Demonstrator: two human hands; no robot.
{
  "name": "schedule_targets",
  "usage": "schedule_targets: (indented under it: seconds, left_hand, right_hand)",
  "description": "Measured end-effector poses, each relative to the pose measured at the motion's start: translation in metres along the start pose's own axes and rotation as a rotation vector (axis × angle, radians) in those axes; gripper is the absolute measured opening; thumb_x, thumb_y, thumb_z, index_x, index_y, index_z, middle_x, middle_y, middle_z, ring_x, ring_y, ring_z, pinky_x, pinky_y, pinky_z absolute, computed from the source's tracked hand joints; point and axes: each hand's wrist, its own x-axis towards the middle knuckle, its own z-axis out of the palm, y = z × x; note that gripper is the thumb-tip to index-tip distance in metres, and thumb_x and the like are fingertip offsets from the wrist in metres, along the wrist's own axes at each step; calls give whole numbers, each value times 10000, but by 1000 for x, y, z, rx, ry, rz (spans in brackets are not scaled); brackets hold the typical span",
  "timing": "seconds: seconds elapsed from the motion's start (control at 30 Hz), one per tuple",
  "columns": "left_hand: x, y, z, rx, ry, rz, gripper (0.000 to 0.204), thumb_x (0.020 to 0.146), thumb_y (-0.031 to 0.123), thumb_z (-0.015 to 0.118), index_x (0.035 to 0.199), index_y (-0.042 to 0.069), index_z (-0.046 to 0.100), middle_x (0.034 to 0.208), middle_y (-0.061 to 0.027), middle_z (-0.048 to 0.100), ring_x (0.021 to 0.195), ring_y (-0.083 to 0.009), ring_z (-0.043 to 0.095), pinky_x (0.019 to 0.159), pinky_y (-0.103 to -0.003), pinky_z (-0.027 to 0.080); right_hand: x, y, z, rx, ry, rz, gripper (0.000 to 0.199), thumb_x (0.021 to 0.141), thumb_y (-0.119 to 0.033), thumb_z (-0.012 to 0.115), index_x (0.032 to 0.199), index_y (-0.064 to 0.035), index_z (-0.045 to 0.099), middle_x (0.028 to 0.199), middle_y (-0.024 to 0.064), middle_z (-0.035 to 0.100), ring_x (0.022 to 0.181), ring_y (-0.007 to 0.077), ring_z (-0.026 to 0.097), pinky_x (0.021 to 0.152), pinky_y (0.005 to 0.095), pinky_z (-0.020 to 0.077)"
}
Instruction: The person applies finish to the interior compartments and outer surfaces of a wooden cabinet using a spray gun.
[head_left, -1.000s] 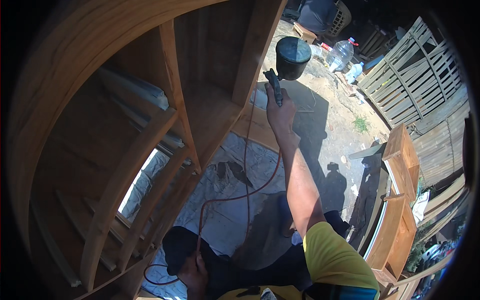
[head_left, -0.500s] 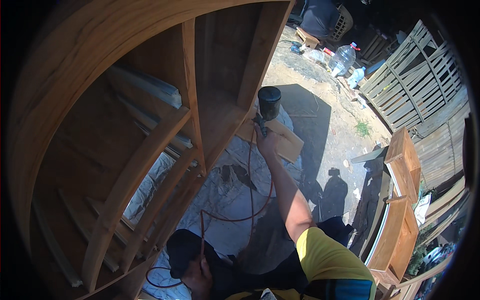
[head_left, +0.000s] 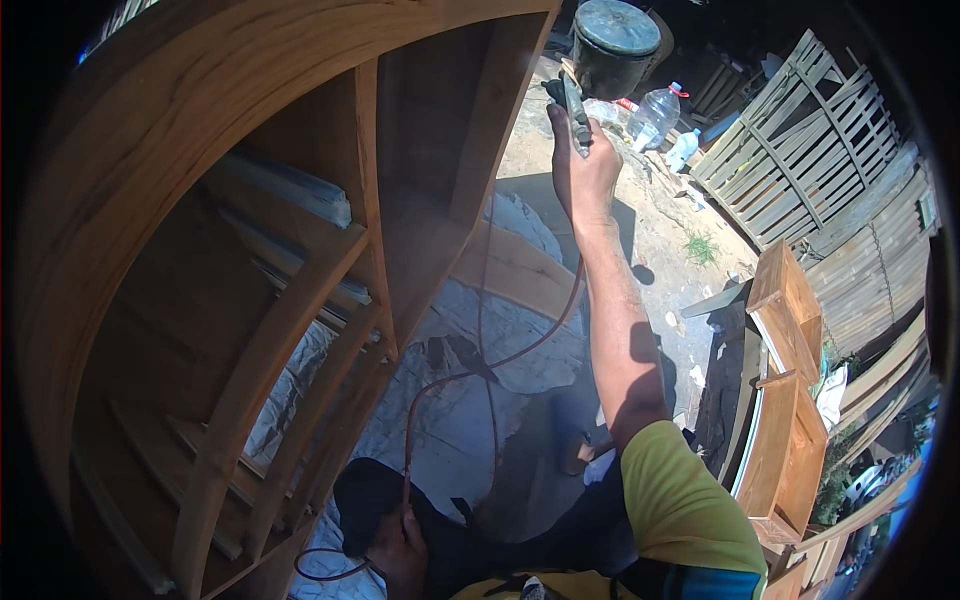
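Note:
My right hand (head_left: 590,165) is raised at the end of an outstretched arm, its fingers wrapped round a spray gun (head_left: 576,112). A dark round paint cup (head_left: 618,50) with a pale lid sits on top of the gun. Low in the view, my left hand (head_left: 400,550) is closed on a thin reddish air hose (head_left: 408,440), which loops over the ground toward the gun. On the left stands a large brown wooden cabinet (head_left: 475,150) with curved rails (head_left: 270,370) and an open frame. The gun is beside the cabinet's upper edge, apart from it, with faint mist inside.
A crumpled pale sheet (head_left: 450,410) lies under the cabinet, with a wooden board (head_left: 520,270) on it. Two wooden drawers (head_left: 785,440) stand at the right. Farther back are a large clear water bottle (head_left: 657,115) and a slatted bamboo panel (head_left: 800,140).
My right hand has lifted the spray gun up and to the right, away from the board. My left hand keeps hold of the hose in nearly the same place.

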Motion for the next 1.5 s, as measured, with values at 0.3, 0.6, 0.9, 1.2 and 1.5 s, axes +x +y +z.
schedule_targets:
  seconds: [0.3,0.6,0.9,1.2,1.5]
  left_hand:
    - [3,3,-3,17,-27,-6,209,1043,181,614,1120,38,744,963,-184,757,828,-373,755,716,-459,593]
    - [0,7,-4,54,-60,-86,198,1035,180,628,1130,59,752,946,-183,757,814,-370,756,702,-451,592]
    - [-3,-3,6,47,73,25,168,1030,187,653,1064,60,757,825,-112,721,655,-288,722,561,-411,540]
    - [-11,-6,4,75,16,-6,171,1026,156,638,1082,44,754,901,-166,748,746,-350,750,641,-435,574]
    - [-14,-5,4,80,85,21,186,1023,206,651,1056,61,763,822,-117,729,650,-307,717,576,-427,545]
  right_hand:
    - [40,-12,1,102,81,-141,702,954,-674,680,1171,-14,775,667,143,682,699,240,695,736,404,533]
    - [-43,44,51,108,-96,176,494,1019,-461,688,923,23,718,637,157,627,617,279,638,638,425,476]
    - [-144,119,102,34,-217,267,455,1016,-447,688,943,0,732,715,240,665,685,434,671,657,497,482]
    - [-192,164,138,-35,-421,252,583,997,-527,681,899,46,714,737,272,679,744,443,701,706,515,508]
    - [-126,85,97,-52,-241,171,573,995,-528,688,841,24,682,697,246,662,698,445,691,667,519,500]
